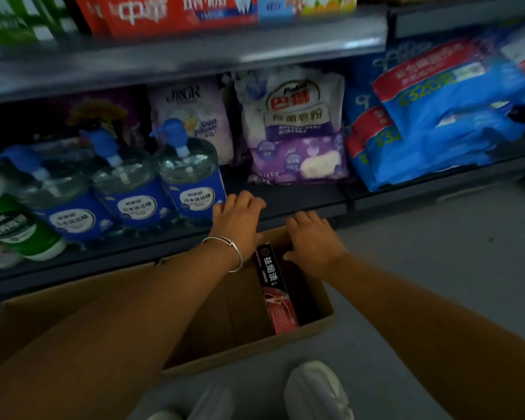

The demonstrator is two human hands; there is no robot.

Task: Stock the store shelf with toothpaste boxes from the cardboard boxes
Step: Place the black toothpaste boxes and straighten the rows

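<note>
An open cardboard box stands on the floor against the bottom shelf. Inside it, along the right wall, lies one dark red and black toothpaste box. My left hand, with a silver bracelet on the wrist, reaches over the box's far rim, fingers curled down behind it and thumb inside. My right hand grips the far right corner of the same rim, its thumb touching the top of the toothpaste box. On the upper shelf sit red toothpaste packs, blurred.
The bottom shelf holds blue-labelled pump bottles, a green bottle, white and purple powder bags and blue bags. My white shoes stand on the grey floor just before the box.
</note>
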